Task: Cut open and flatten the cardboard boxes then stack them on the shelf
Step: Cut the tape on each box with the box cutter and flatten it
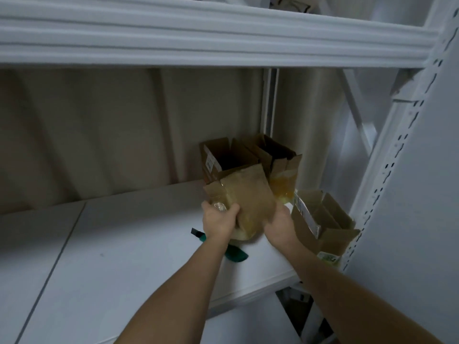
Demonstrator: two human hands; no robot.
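Head view: a flattened cardboard piece (248,197) was held at centre frame, just above the white shelf (124,244), tilted with its upper edge leaning toward the back. The left hand (218,219) gripped its lower left corner, fingers curled over the edge and thumb across the face; the right hand (279,225) held the lower right edge, its fingers hidden behind the cardboard, so their spread could not be told. Both forearms reached up from the lower frame. Below the left wrist, a green-handled cutter (233,252) lay on the shelf, its dark blade end pointing toward the upper left. Behind the held piece stood two open boxes (223,157) against the beige back wall (111,132). At lower right another opened box (323,219) sat at the shelf's edge beside the perforated white upright (387,170).
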